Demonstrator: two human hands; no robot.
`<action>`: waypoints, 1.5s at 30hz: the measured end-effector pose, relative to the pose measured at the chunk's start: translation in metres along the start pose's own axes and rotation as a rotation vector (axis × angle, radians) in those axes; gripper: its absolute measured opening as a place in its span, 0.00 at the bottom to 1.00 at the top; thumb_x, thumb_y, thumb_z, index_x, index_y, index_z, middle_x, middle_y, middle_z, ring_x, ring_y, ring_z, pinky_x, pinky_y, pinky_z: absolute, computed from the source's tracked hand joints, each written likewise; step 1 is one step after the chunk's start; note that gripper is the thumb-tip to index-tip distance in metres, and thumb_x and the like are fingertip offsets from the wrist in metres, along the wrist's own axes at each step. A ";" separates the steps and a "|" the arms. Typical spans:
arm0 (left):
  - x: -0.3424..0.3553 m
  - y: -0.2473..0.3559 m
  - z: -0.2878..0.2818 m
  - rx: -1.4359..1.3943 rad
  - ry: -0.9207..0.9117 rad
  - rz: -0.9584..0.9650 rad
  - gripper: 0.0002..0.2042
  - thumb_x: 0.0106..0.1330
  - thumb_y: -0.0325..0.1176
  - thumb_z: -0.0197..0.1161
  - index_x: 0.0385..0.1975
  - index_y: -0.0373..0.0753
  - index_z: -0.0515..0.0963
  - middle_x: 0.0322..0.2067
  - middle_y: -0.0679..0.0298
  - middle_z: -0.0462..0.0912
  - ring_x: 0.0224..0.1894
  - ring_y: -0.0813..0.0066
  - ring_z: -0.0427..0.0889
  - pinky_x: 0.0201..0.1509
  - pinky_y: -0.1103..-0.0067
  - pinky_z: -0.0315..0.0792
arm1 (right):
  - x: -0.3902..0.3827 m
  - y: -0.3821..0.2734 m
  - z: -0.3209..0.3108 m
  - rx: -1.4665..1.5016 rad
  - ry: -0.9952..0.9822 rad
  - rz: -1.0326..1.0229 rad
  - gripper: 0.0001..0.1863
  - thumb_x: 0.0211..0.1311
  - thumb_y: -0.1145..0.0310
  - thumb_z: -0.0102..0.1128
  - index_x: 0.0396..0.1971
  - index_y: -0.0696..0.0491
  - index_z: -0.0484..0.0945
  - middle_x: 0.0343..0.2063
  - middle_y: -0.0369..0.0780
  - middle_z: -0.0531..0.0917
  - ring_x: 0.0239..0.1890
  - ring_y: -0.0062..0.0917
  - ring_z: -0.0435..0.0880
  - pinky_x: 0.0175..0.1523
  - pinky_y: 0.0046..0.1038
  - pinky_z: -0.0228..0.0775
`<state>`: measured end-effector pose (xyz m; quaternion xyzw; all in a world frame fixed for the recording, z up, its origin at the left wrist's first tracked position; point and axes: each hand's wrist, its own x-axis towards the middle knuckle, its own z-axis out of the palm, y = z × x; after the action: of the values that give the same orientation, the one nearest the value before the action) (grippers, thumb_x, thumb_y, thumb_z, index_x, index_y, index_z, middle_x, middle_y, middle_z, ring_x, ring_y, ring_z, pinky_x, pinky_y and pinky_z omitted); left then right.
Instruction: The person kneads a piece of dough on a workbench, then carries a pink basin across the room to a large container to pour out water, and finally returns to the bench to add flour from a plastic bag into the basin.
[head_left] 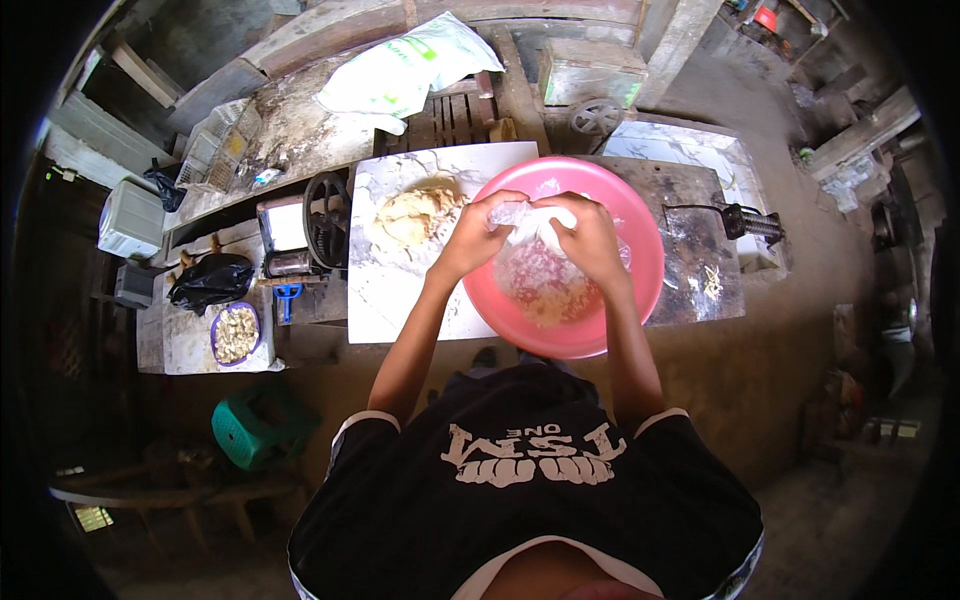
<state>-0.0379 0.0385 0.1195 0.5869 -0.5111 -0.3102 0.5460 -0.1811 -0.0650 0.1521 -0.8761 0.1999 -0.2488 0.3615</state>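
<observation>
Over a pink basin (630, 290) my left hand (480, 225) and my right hand (585, 230) both grip a crumpled clear plastic bag with white stuff (540, 218), fingers wrapped round it. The basin holds white powder and, toward its near side, some pale beige crumbly material (545, 305); more clear plastic lies at its right side. Left of the basin, a pale lumpy dough heap (415, 210) with scattered powder sits on a white board (390, 310).
A hand-cranked machine with a black wheel (325, 220), a purple dish (237, 333), a black bag (208, 282) and blue-handled tool (288, 293) are left. A metal machine (750, 225) is right. A white sack (400, 75) lies behind; a green stool (250, 425) stands lower left.
</observation>
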 end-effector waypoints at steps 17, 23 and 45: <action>0.007 -0.026 0.032 -0.115 -0.154 -0.015 0.13 0.57 0.24 0.54 0.42 0.30 0.67 0.38 0.60 0.74 0.41 0.77 0.73 0.47 0.80 0.67 | -0.053 -0.003 -0.034 -0.228 0.192 0.225 0.10 0.41 0.76 0.56 0.29 0.54 0.77 0.26 0.45 0.78 0.26 0.37 0.77 0.34 0.31 0.67; -0.001 -0.027 0.034 -0.143 -0.169 0.056 0.13 0.58 0.27 0.54 0.41 0.31 0.67 0.38 0.60 0.74 0.43 0.75 0.73 0.47 0.80 0.67 | -0.089 0.005 -0.035 -0.335 0.449 0.404 0.11 0.41 0.74 0.57 0.30 0.52 0.77 0.27 0.46 0.78 0.29 0.40 0.76 0.35 0.33 0.67; -0.038 -0.059 0.045 -0.107 -0.054 -0.089 0.09 0.58 0.29 0.52 0.36 0.32 0.71 0.31 0.59 0.77 0.36 0.73 0.76 0.42 0.80 0.67 | -0.122 0.007 -0.041 -0.448 0.689 0.529 0.08 0.47 0.70 0.56 0.29 0.57 0.75 0.24 0.48 0.77 0.28 0.43 0.76 0.31 0.35 0.66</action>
<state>-0.0746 0.0524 0.0465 0.5704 -0.4819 -0.3767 0.5482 -0.3030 -0.0267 0.1369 -0.7181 0.5721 -0.3750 0.1278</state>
